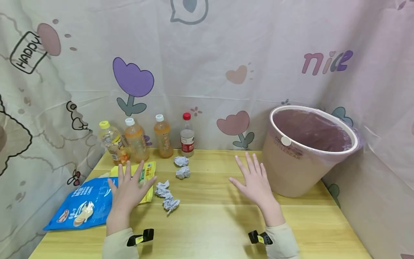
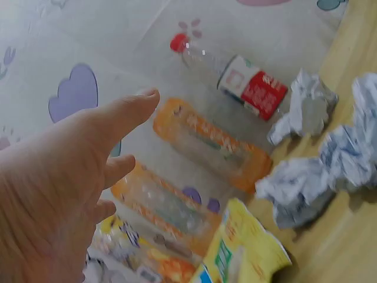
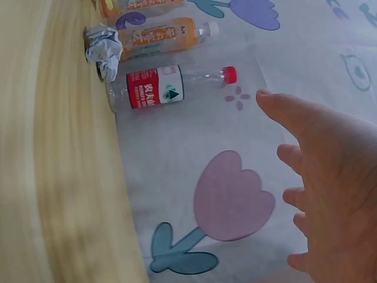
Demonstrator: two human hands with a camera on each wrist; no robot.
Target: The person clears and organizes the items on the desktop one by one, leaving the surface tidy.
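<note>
With fingers spread, my left hand hovers over the blue snack bag and the yellow snack bag, holding nothing. My right hand, also spread and holding nothing, is above the wooden table, left of the pink trash bin. Between the hands, nearer the left, lie several crumpled paper balls. Behind them stands a clear bottle with a red cap and red-white label. To its left are two orange-labelled bottles with white caps and a yellow-capped bottle.
A purple plastic liner lines the bin, which stands at the table's back right. Printed cloth hangs behind the table and along both sides. A black strap sits at each wrist.
</note>
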